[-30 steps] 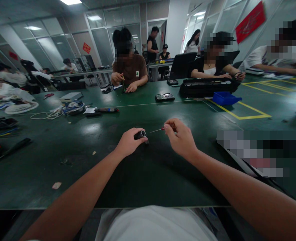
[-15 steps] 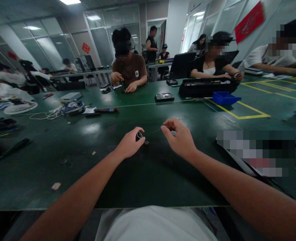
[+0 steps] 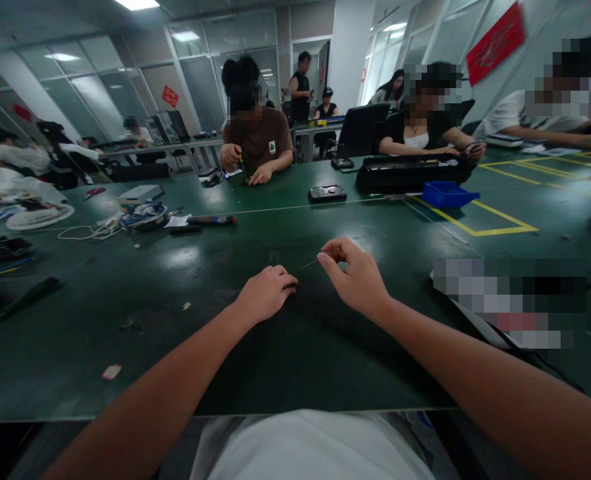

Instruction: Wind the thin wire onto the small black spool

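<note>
Right hand [image 3: 358,275] pinches a thin tool [image 3: 310,265], tip toward the nearby left hand [image 3: 264,293], whose grip I cannot tell.

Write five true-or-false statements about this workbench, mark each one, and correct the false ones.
1. The right hand holds a tool with a thin shaft. True.
2. The blue tray is on the left half of the table. False: it is on the right half, near the yellow lines.
3. The two hands are pressed together. False: there is a gap between the right hand and the left hand.
4. A person in a brown shirt is across the table. True.
5. The round white grille hangs on the wall. False: it lies on the table, at the left.
</note>
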Action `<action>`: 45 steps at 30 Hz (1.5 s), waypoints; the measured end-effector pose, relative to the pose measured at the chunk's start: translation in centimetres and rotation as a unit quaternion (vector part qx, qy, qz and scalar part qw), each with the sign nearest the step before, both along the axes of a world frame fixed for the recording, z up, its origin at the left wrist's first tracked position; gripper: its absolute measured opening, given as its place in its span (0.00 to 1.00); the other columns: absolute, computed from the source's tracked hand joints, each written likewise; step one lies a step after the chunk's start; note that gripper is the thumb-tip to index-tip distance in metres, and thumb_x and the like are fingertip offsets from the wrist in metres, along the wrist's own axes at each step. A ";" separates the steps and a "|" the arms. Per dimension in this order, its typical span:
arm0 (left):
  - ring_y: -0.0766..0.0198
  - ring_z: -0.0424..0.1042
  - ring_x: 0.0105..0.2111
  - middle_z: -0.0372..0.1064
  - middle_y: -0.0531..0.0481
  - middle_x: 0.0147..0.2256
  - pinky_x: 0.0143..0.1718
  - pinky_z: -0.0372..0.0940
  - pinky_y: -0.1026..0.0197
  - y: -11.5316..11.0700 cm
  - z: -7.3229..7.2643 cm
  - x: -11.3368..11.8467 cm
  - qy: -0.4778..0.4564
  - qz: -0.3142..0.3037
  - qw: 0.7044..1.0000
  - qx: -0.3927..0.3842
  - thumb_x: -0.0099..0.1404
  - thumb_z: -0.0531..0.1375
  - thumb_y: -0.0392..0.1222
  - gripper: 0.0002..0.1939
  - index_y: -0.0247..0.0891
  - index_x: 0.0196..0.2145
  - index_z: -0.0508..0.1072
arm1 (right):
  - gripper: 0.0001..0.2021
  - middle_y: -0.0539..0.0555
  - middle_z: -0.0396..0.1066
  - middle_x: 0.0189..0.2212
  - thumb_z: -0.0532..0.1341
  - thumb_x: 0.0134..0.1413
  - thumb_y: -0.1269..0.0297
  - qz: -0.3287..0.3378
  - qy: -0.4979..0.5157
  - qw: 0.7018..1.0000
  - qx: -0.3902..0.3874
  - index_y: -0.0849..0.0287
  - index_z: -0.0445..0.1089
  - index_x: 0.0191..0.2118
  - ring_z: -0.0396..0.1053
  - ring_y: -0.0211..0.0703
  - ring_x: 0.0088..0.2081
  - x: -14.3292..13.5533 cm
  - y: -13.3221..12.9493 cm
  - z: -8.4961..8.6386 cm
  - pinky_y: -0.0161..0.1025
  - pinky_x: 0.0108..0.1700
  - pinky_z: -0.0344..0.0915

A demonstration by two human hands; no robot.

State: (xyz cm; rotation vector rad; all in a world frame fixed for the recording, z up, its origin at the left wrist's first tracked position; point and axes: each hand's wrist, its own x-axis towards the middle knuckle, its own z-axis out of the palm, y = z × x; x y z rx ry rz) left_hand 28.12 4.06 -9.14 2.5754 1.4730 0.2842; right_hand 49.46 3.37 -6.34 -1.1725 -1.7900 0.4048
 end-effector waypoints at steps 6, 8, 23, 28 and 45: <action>0.53 0.70 0.49 0.72 0.46 0.48 0.49 0.67 0.52 0.4 -0.3 -0.3 -0.037 -0.020 0.999 -0.014 0.70 0.56 0.43 0.13 0.43 0.47 0.77 | 0.06 0.54 0.75 0.32 0.59 0.62 0.60 0.004 0.002 1.000 -0.007 0.56 0.68 0.40 0.74 0.47 0.35 0.0 -0.1 0.1 0.43 0.37 0.67; 0.55 0.71 0.48 0.73 0.47 0.47 0.51 0.66 0.52 0.5 -0.1 -0.5 -0.079 -0.024 0.996 -0.020 0.70 0.56 0.43 0.13 0.43 0.47 0.77 | 0.06 0.54 0.75 0.32 0.59 0.62 0.60 0.004 0.001 1.000 -0.009 0.56 0.68 0.40 0.74 0.46 0.34 0.0 -0.2 0.2 0.43 0.38 0.67; 0.67 0.63 0.25 0.66 0.47 0.32 0.17 0.49 0.67 3.6 3.9 -6.8 -0.680 0.266 0.674 -0.110 0.57 0.58 0.40 0.07 0.35 0.32 0.73 | 0.07 0.54 0.75 0.33 0.59 0.63 0.59 0.016 -0.002 1.000 0.006 0.57 0.69 0.41 0.74 0.45 0.35 0.2 0.1 -0.2 0.42 0.38 0.67; 0.68 0.62 0.25 0.64 0.49 0.31 0.17 0.49 0.68 3.1 6.0 -11.2 -0.700 0.329 0.631 -0.060 0.56 0.56 0.31 0.07 0.34 0.34 0.71 | 0.07 0.53 0.74 0.32 0.59 0.63 0.59 0.021 -0.002 1.000 0.008 0.57 0.69 0.41 0.73 0.45 0.34 0.1 0.1 -0.2 0.42 0.38 0.67; 0.67 0.59 0.21 0.60 0.52 0.26 0.19 0.55 0.69 -3.3 8.4 -27.4 -0.605 0.529 0.576 0.150 0.39 0.51 0.27 0.14 0.34 0.27 0.66 | 0.07 0.52 0.75 0.32 0.59 0.62 0.60 0.019 -0.012 1.000 -0.010 0.56 0.69 0.40 0.73 0.44 0.34 0.0 0.3 -0.4 0.42 0.38 0.66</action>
